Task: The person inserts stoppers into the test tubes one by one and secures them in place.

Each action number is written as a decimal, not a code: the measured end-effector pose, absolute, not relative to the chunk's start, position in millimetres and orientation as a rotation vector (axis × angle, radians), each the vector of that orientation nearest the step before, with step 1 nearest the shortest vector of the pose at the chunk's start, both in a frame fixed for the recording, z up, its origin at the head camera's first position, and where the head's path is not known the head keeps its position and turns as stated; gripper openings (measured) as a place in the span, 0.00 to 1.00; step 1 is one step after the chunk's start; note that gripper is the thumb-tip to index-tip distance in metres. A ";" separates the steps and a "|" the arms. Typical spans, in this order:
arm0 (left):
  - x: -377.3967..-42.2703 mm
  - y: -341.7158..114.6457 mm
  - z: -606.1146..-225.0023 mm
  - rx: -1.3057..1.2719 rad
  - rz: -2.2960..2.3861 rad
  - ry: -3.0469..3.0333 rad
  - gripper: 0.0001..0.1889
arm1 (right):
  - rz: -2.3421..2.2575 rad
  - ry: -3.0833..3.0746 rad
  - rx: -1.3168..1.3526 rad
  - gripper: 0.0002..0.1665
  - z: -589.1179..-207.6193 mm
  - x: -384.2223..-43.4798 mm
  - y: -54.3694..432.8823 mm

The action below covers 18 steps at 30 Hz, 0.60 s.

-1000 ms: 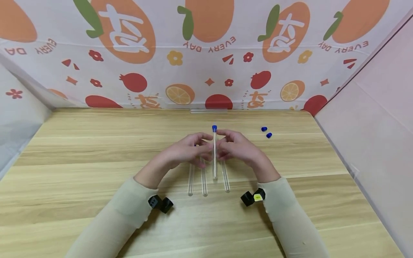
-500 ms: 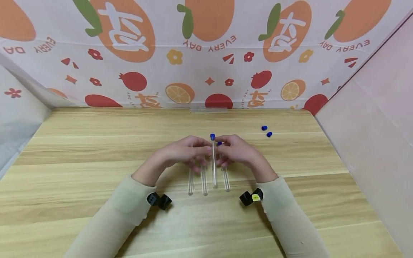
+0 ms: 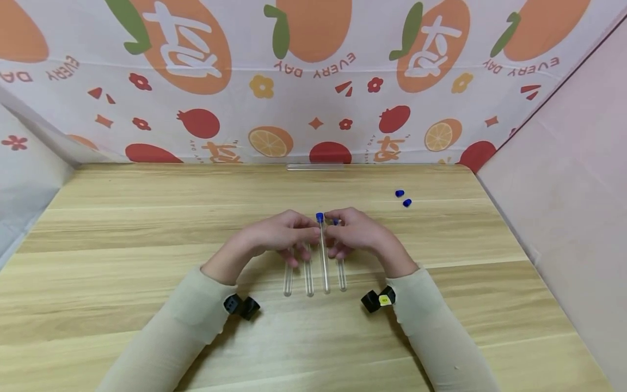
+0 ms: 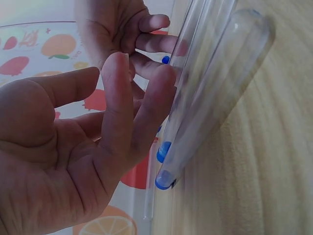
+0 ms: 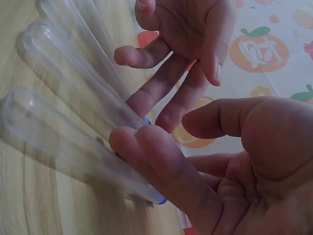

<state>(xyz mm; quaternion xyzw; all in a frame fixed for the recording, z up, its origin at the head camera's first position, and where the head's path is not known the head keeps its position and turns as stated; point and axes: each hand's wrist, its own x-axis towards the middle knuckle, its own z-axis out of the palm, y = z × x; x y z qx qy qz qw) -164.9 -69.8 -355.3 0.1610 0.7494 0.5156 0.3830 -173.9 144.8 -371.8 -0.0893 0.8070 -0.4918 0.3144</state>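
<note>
A clear test tube [image 3: 324, 261] with a blue cap [image 3: 319, 216] lies between my two hands in the head view. My left hand [image 3: 279, 231] is on its left side, thumb tip and index finger close by the tube. From the other side comes my right hand [image 3: 360, 234], with the index fingertip right at the cap. In both wrist views thumb and fingers stand apart with nothing pinched between them. Under the hands lie more test tubes, two at the left [image 3: 308, 277] and one at the right [image 3: 342, 275], their upper ends partly hidden by the fingers.
Two loose blue caps [image 3: 399, 193] lie at the back right of the wooden table [image 3: 147, 218]. A clear narrow piece [image 3: 314, 167] lies along the back edge, against the fruit-print cloth [image 3: 294, 109]. Plain pale cloth [image 3: 553, 218] stands at the right.
The capped tube has come toward me between the hands, its round end now about level with the others. Both hands have shifted slightly toward me with it.
</note>
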 end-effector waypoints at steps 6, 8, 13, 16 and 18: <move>-163.6 -70.1 -355.9 0.410 1.315 1.913 0.18 | -1.295 2.136 -0.231 0.34 -371.6 -172.2 144.1; -162.3 -69.4 -355.9 0.404 1.318 1.915 0.18 | -1.293 2.138 -0.238 0.34 -371.1 -171.1 144.7; -158.1 -67.3 -356.2 0.399 1.328 1.913 0.19 | -1.277 2.148 -0.254 0.34 -370.3 -169.2 147.6; -155.3 -65.9 -356.1 0.403 1.331 1.914 0.20 | -1.268 2.154 -0.260 0.32 -370.6 -168.3 149.7; -153.5 -64.9 -356.1 0.403 1.331 1.916 0.20 | -1.267 2.152 -0.263 0.32 -370.8 -167.3 151.0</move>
